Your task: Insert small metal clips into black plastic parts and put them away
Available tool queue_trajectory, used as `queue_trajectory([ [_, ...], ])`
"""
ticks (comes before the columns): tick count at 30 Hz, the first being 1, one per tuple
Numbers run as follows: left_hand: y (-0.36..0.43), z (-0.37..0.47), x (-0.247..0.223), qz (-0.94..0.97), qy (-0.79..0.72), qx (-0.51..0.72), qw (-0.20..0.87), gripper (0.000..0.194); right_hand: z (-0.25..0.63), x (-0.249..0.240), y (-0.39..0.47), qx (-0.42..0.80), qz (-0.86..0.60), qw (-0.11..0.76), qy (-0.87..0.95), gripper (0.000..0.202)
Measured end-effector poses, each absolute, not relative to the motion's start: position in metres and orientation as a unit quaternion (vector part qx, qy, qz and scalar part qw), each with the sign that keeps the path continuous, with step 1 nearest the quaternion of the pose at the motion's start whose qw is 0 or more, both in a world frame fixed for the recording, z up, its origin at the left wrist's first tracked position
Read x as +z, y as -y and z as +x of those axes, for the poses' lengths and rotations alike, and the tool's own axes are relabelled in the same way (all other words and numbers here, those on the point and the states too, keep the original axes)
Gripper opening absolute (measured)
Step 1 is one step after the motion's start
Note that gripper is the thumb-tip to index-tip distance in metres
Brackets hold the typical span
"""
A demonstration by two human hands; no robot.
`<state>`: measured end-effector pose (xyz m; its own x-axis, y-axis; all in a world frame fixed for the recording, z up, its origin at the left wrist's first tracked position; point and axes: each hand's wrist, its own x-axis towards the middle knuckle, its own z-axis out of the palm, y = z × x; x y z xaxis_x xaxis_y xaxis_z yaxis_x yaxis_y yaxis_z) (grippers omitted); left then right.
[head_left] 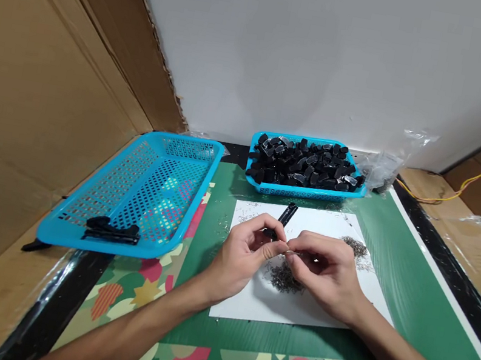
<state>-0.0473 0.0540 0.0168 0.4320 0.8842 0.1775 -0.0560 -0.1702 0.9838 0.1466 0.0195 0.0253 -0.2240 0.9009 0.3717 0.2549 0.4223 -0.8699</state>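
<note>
My left hand [243,252] pinches a small black plastic part [285,216] that sticks up and away from my fingers. My right hand [325,272] meets it fingertip to fingertip and holds a thin metal spring [294,253] against the part. Both hands hover over a white sheet of paper [247,304]. A pile of small metal springs [283,277] lies on the sheet just under my hands, and a second small pile [355,246] lies to the right.
A blue basket [307,192] full of black plastic parts stands behind the sheet. A larger blue basket [128,192] at the left holds a few black parts [111,229]. A clear plastic bag [381,166] lies at the back right. Cardboard walls stand on the left.
</note>
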Motion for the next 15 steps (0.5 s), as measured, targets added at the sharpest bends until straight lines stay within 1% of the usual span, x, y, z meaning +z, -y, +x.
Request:
queue_trajectory([
  [5, -0.052, -0.048, 0.020, 0.663, -0.342, 0.401, 0.532, 0.020, 0.148, 0.024, -0.020, 0.357, -0.429, 0.466, 0.687, 0.012],
  [10, -0.051, -0.049, 0.023, 0.698, -0.359, 0.375, 0.493, 0.023, 0.153, 0.027, -0.023, 0.313, -0.440, 0.424, 0.728, 0.013],
  [15, -0.053, -0.049, 0.021, 0.735, -0.375, 0.356, 0.438, 0.019, 0.161, 0.028, -0.025, 0.271, -0.449, 0.411, 0.746, 0.013],
])
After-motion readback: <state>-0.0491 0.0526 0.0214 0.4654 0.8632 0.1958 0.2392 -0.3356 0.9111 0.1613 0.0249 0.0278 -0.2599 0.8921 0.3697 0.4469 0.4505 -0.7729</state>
